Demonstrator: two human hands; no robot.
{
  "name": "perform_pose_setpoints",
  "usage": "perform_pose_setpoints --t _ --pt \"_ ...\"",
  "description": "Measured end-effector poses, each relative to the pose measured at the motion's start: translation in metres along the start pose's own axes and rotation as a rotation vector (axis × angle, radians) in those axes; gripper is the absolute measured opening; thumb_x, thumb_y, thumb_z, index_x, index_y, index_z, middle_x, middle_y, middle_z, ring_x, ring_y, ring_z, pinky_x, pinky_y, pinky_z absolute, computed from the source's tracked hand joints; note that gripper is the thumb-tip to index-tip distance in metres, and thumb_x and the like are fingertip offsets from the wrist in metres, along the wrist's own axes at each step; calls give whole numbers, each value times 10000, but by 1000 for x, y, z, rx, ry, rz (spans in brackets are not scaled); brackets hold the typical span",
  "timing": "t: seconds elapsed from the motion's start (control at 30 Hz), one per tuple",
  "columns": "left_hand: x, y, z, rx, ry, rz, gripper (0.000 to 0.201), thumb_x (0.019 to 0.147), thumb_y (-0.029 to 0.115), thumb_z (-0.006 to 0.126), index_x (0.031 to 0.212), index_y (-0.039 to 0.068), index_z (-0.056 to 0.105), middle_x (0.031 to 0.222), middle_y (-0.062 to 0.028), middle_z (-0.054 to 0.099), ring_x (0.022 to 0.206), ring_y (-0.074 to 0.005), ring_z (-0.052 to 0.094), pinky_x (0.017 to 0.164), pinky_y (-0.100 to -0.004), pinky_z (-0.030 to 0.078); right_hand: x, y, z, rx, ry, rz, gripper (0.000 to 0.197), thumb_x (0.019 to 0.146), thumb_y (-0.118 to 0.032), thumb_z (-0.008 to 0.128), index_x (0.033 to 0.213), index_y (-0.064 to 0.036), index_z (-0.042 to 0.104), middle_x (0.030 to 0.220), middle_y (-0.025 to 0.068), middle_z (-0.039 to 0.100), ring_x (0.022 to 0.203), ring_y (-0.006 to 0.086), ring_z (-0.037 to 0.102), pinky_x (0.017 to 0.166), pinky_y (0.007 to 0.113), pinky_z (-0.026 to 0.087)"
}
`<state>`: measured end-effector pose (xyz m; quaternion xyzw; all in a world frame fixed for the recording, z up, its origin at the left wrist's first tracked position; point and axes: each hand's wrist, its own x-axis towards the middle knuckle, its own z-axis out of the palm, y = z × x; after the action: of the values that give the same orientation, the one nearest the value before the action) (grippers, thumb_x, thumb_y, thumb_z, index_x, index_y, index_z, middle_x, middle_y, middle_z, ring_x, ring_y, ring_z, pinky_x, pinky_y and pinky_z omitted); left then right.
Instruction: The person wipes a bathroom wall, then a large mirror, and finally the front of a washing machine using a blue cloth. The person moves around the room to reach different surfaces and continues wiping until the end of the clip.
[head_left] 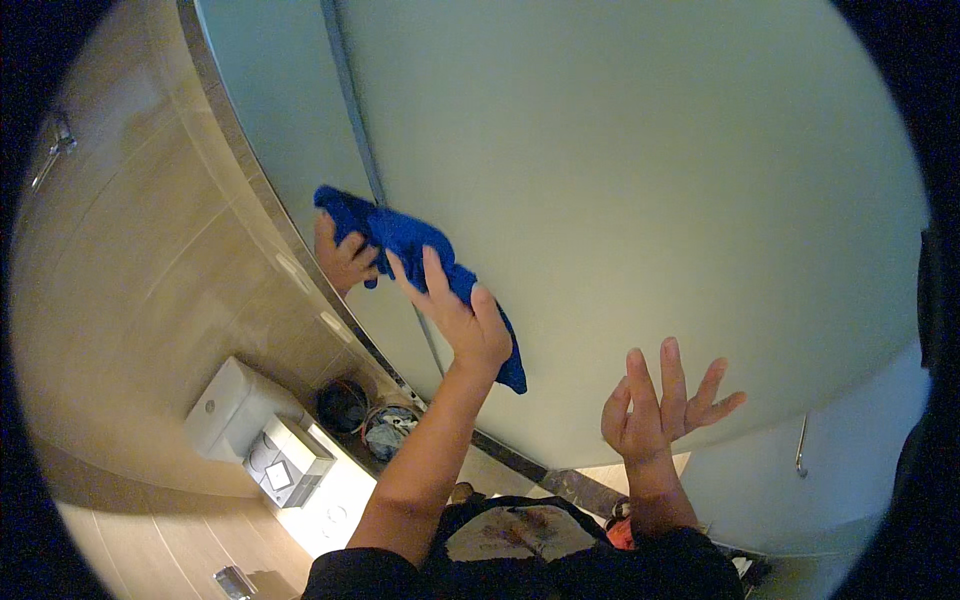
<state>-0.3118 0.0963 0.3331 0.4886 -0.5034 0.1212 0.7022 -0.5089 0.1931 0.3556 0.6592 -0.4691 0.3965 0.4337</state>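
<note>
My left hand [462, 325] presses a blue cloth [415, 240] against an upright, pale green panel [640, 180] that looks like frosted glass. Its fingers are spread over the cloth, and the cloth's lower end hangs past the thumb side. Beside it, a mirrored hand and part of the cloth show in a narrow strip [270, 90] along the panel's left edge. My right hand [655, 405] is raised low in front of the panel with fingers apart, holding nothing. Whether its fingertips touch the surface I cannot tell.
Tan tiled wall [130, 270] runs along the left, with a chrome fitting [62, 140] on it. Below stand a white toilet tank [225, 405], a boxy grey-white object [290, 465] and two bins or baskets [343, 405]. A metal handle [801, 450] is at the lower right.
</note>
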Motion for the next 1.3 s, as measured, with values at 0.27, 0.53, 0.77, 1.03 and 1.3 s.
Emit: perform_pose_setpoints --t 0.27,0.53,0.77,1.03,1.3 --pt "-111 11 1 19 -253 -44 560 719 120 532 1219 -55 349 1349 -396 17 1239 -545 105 990 -600 127 3 2 3 27 28 12 249 814 -252 475 991 -204 642 1231 18 524 1308 380 202 1025 596 -59" --pt "-81 19 16 -62 -223 271 325 682 302 664 962 161 579 1389 -300 142 1252 -502 179 947 -621 206 -20 10 -1 122 -78 17 288 810 -269 489 1056 -185 614 1261 43 498 1316 360 194 1048 551 -40" --pt "-90 9 11 -56 -118 -49 555 780 155 431 1281 -15 265 1341 -404 -41 1235 -528 115 981 -571 182 -34 1 3 105 -179 -39 297 802 -224 497 1078 -179 597 1340 94 395 1331 372 121 1052 530 -32" --pt "-140 26 -7 28 -362 -114 591 798 204 549 1283 -11 288 1319 -393 27 1188 -498 170 952 -587 207 -76 -18 -16 685 -289 115 318 765 -84 552 1080 -88 596 1235 137 487 1113 340 458 909 461 378" --pt "-209 35 -15 -447 -620 -423 453 712 159 697 1145 150 560 1217 -237 281 1074 -391 325 888 -441 333 -94 -33 -40 843 -321 356 389 828 -122 501 1202 -17 487 1263 221 425 1049 353 486 863 416 412"
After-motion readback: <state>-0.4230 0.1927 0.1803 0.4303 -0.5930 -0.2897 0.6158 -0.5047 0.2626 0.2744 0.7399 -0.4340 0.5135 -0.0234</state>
